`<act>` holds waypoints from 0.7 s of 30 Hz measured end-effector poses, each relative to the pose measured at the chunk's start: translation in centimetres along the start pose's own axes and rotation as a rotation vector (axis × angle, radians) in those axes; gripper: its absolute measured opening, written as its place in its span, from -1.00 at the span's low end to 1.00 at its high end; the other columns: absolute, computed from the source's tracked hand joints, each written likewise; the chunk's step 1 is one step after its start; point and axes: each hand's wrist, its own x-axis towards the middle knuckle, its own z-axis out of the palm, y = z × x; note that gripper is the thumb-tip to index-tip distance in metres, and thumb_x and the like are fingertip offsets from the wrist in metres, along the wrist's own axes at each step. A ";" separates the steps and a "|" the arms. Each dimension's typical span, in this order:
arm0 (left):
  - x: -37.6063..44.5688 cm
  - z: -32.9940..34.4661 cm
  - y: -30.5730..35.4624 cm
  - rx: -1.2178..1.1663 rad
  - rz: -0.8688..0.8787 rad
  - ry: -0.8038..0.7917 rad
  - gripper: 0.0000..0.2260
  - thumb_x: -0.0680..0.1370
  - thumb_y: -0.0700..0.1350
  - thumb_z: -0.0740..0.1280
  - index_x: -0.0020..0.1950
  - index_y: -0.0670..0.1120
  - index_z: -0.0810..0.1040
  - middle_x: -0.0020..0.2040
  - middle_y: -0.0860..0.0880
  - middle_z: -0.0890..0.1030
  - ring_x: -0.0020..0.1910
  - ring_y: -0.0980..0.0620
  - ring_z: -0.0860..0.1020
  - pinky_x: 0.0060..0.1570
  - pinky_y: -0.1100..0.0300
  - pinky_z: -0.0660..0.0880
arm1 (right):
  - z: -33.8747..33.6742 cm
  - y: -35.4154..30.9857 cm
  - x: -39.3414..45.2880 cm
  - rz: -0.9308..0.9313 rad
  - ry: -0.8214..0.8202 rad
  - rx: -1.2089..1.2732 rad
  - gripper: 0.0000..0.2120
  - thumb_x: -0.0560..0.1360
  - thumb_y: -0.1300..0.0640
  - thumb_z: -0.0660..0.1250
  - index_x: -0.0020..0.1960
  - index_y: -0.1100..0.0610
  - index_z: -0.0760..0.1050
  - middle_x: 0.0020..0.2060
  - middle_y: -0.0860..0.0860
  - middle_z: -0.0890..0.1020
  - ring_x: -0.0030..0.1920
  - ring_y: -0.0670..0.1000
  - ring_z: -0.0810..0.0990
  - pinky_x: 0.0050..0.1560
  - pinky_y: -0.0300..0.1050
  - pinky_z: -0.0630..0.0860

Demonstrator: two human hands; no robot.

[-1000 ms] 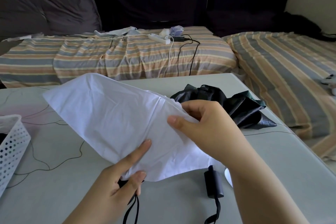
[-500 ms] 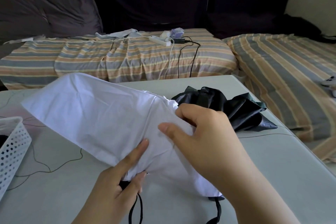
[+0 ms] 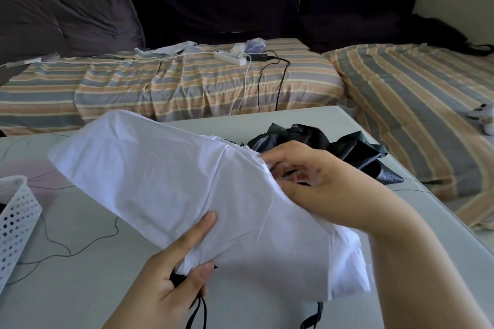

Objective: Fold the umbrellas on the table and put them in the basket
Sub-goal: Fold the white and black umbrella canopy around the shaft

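Both hands gripping white umbrella, its handle hidden, basket cut off

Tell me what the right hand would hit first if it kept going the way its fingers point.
Its curled fingers point left into the white umbrella canopy, which the right hand already grips, so it would probably meet that fabric first; depth is unclear.

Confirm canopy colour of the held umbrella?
White, in the head view: umbrella.
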 end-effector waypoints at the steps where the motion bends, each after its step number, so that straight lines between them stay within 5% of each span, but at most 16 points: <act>1: -0.1 0.0 0.2 0.000 -0.001 -0.012 -0.24 0.46 -0.40 0.34 -0.03 0.61 0.43 -0.47 -0.04 0.56 -0.58 0.19 0.33 -0.41 0.40 0.43 | 0.1 0.0 0.0 0.005 -0.007 0.010 -0.78 0.52 0.13 0.34 0.04 -0.19 0.59 0.05 -0.16 0.57 0.06 -0.11 0.58 0.17 -0.12 0.49; 3: -0.1 0.2 0.4 0.026 0.005 0.003 -0.21 0.44 -0.43 0.35 -0.08 0.61 0.44 -0.46 0.05 0.58 -0.58 0.22 0.37 -0.38 0.46 0.42 | 0.5 -0.2 0.2 0.016 0.079 -0.025 -0.91 0.51 0.04 0.32 -0.12 -0.10 0.59 -0.05 -0.09 0.60 -0.04 -0.03 0.61 0.10 0.01 0.54; 5: -0.1 0.3 0.5 0.061 0.015 0.019 -0.20 0.42 -0.42 0.37 -0.10 0.62 0.44 -0.46 0.16 0.58 -0.54 0.28 0.44 -0.33 0.52 0.43 | 0.6 -0.6 0.2 0.045 0.151 -0.073 -0.84 0.49 0.00 0.32 -0.22 0.01 0.57 -0.12 -0.02 0.60 -0.11 0.03 0.60 0.03 0.04 0.54; 8: -0.2 0.5 0.6 0.086 0.027 0.029 -0.20 0.42 -0.42 0.37 -0.12 0.62 0.44 -0.46 0.14 0.59 -0.54 0.28 0.43 -0.34 0.51 0.44 | 0.4 -0.7 -0.1 0.086 0.007 -0.168 -0.72 0.51 -0.06 0.29 -0.12 0.16 0.59 -0.13 0.01 0.58 -0.17 0.05 0.57 -0.09 -0.04 0.54; 10: -0.1 0.6 0.4 0.091 0.028 0.052 -0.21 0.42 -0.41 0.38 -0.14 0.62 0.44 -0.32 0.36 0.61 -0.43 0.34 0.51 -0.26 0.57 0.41 | 0.5 -0.5 -0.3 0.140 0.007 -0.199 -0.65 0.53 -0.02 0.28 -0.21 0.27 0.46 -0.32 0.13 0.49 -0.39 0.05 0.39 -0.32 -0.07 0.40; 14: 0.3 0.8 0.2 0.094 0.065 0.060 -0.25 0.44 -0.37 0.42 -0.09 0.61 0.44 -0.26 0.41 0.59 -0.45 0.36 0.47 -0.30 0.57 0.40 | 1.1 -0.8 -0.3 0.116 0.227 -0.125 -0.54 0.51 0.12 0.34 -0.41 0.12 0.12 -0.54 -0.06 0.18 -0.49 -0.09 0.13 -0.46 -0.24 0.13; 19: 0.5 0.6 -0.4 0.109 0.116 0.021 -0.51 0.33 0.01 0.38 0.03 0.60 0.42 -0.29 0.43 0.55 -0.30 0.44 0.48 -0.24 0.61 0.35 | 0.9 -0.9 -0.2 0.184 0.149 -0.017 -0.88 0.50 -0.03 0.34 -0.16 -0.02 0.47 -0.60 -0.07 0.41 -0.57 -0.11 0.30 -0.42 -0.22 0.29; 21: 0.5 0.3 -0.6 0.132 0.119 0.003 -0.56 0.33 0.11 0.38 0.05 0.61 0.40 -0.29 0.36 0.58 -0.31 0.40 0.50 -0.22 0.60 0.36 | 0.9 -0.7 -0.2 0.179 0.095 -0.028 -0.87 0.52 -0.04 0.31 -0.13 -0.01 0.57 -0.51 0.03 0.52 -0.50 -0.10 0.39 -0.34 -0.17 0.38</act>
